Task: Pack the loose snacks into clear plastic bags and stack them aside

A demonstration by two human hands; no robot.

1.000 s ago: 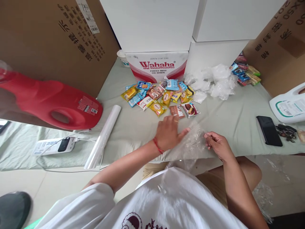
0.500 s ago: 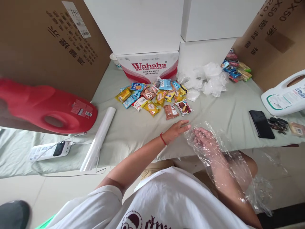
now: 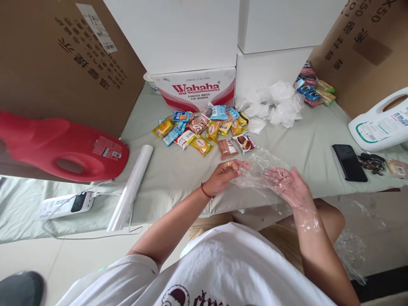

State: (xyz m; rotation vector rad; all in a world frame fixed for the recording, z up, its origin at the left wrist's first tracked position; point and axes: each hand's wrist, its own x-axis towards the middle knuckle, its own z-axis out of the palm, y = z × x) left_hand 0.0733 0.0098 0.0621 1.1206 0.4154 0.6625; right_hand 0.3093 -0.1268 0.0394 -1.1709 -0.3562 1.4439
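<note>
A clear plastic bag (image 3: pixel 255 172) stretches between my hands above the front of the cloth-covered table. My left hand (image 3: pixel 225 175) pinches its left edge between thumb and fingers. My right hand (image 3: pixel 291 185) is partly inside or behind the see-through film, palm up, with its fingers spread and the thumb apart. Just beyond my hands lie a brown snack packet (image 3: pixel 228 148) and a chocolate pie packet (image 3: pixel 245 142). Behind them is a loose heap of small wrapped snacks (image 3: pixel 200 126) in yellow, blue and red.
Crumpled clear bags (image 3: pixel 280 104) sit behind, right of the Wahaha box (image 3: pixel 197 90). A plastic roll (image 3: pixel 132 185), a power bank (image 3: pixel 66 205) and a red jug (image 3: pixel 70 148) are at left. At right are a phone (image 3: pixel 349 162), keys (image 3: pixel 372 165) and a white jug (image 3: pixel 381 123).
My right hand has opened from a closed shape and drawn back out of the bag's depth. My left hand has moved slightly left and now pinches the film. The bag has slid off my right forearm.
</note>
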